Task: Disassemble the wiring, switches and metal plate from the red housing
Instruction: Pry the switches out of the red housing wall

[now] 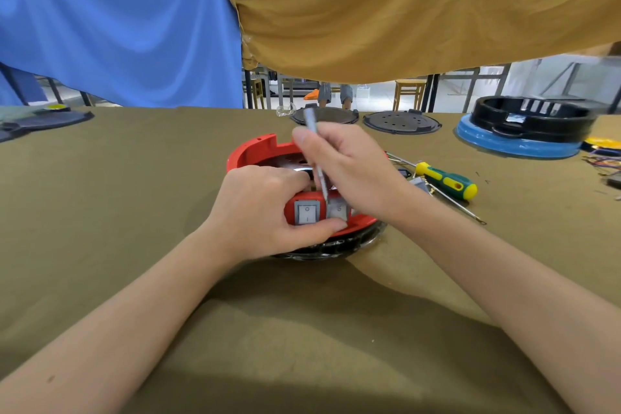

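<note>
Gripping the red housing at frame centre on the bench, the left hand curls fingers beside the switches; the right hand pinches a blurred tool, perhaps tweezers, above them; a screwdriver lies right.

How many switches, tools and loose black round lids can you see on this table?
Switches in the red housing: 2
Tools: 2, a metal tool in the right hand, a screwdriver
Black round lids: 2
Total: 6
</note>
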Available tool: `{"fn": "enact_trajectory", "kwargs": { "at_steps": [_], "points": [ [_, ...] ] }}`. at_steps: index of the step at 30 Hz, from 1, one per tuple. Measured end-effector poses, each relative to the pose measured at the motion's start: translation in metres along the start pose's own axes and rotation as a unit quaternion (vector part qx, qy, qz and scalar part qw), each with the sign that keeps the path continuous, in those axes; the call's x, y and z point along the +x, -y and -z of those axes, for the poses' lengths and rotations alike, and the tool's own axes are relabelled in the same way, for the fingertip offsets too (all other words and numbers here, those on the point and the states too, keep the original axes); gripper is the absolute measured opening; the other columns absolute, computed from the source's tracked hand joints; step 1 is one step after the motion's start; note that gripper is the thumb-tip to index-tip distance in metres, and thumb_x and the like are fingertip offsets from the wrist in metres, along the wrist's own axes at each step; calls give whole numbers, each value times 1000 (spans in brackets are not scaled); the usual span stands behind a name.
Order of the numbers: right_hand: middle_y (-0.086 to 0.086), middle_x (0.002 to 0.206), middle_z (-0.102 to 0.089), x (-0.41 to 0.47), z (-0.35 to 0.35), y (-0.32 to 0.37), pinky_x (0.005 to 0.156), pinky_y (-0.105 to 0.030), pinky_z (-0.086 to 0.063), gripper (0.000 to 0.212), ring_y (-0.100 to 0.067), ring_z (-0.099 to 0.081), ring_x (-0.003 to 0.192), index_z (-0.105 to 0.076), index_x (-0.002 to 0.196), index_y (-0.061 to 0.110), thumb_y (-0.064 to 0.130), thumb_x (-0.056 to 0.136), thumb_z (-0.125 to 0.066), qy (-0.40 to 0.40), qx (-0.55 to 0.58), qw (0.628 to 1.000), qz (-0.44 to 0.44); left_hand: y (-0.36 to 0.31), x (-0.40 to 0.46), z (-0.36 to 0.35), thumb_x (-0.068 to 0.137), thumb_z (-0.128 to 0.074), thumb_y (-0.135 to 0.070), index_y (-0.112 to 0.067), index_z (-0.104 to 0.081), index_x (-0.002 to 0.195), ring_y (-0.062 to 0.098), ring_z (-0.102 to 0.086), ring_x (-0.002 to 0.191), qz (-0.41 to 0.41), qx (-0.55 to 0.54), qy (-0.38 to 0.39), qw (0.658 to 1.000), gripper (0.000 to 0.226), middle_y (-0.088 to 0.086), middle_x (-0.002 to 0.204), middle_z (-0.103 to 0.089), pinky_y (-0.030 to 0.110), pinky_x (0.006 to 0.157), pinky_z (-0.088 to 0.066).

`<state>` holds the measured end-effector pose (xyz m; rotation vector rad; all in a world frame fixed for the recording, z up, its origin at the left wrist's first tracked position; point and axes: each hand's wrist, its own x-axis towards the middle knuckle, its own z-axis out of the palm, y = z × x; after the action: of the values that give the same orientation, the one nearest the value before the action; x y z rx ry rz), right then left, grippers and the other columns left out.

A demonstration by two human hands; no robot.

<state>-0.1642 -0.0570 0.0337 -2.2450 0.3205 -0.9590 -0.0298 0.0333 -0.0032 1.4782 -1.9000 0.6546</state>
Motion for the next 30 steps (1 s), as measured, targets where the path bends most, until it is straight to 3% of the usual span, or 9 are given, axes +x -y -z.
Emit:
{"fn": "enact_trajectory", "kwargs": {
  "at_steps": [2, 4, 7, 10, 14, 20, 23, 30],
  "points": [
    [-14, 63, -51, -6, 12, -6, 56, -33, -48, 42, -17, -53, 56, -53, 76, 2, 31, 105, -44, -57, 54, 997, -3, 0, 0, 1, 80, -53, -73, -29, -51, 61, 4, -45, 47, 4, 17, -3, 1000, 48, -17, 54, -49, 9, 48, -25],
    [-26, 68, -55, -10, 22, -10, 56, -33, -50, 45, -22, -57, 56, -54, 82, -7, 29, 105, -43, -85, 90, 992, -7, 2, -1, 0, 81, -51, -74, -23, -53, 59, 7, -48, 48, 2, 20, 3, 1000, 55, -13, 53, -52, 17, 45, -31],
    [-19, 67, -58, -12, 25, -13, 60, -34, -51, 40, -26, -58, 59, -57, 82, -3, 28, 105, -45, -64, 73, 995, -4, 4, 0, 0, 81, -50, -74, -21, -55, 60, 9, -48, 48, -1, 24, 6, 1000, 57, -10, 53, -52, 25, 45, -35],
    [-5, 67, -63, -12, 26, -12, 67, -35, -55, 33, -18, -64, 64, -59, 85, 2, 26, 104, -45, 7, 83, 996, -4, 4, 0, -1, 81, -48, -75, -20, -58, 62, 10, -50, 49, -3, 26, 12, 1000, 59, -9, 54, -54, 28, 45, -38],
    [-11, 80, -74, -10, 46, -13, 73, -29, -59, 26, -26, -73, 81, -65, 90, 5, 27, 99, -56, 79, 172, 980, -64, 5, -1, -1, 80, -50, -74, -21, -60, 66, 8, -52, 52, -2, 22, 7, 1000, 56, -10, 58, -57, 32, 48, -43],
    [-14, 92, -76, -9, 67, -16, 82, -26, -58, 16, -28, -74, 95, -70, 88, 10, 26, 87, -67, 143, 197, 965, -101, 7, -2, -2, 80, -53, -72, -22, -58, 71, 7, -53, 57, -5, 13, 7, 1000, 51, -12, 63, -59, 30, 52, -43],
    [-13, 92, -76, -5, 63, -16, 82, -27, -58, 15, -28, -74, 93, -67, 89, 12, 27, 92, -63, 151, 163, 969, -109, 5, -1, -2, 82, -55, -67, -22, -57, 80, 6, -51, 62, -22, 3, -5, 1000, 45, -14, 72, -59, 23, 56, -40],
    [-7, 83, -76, 12, 53, -12, 68, -20, -56, 29, -14, -72, 72, -66, 89, 11, 39, 91, -61, 195, 95, 965, -148, 2, 0, -2, 87, -51, -64, -19, -60, 83, 10, -51, 65, -45, 14, 2, 999, 45, -10, 74, -59, 32, 59, -43]
  ]
}}
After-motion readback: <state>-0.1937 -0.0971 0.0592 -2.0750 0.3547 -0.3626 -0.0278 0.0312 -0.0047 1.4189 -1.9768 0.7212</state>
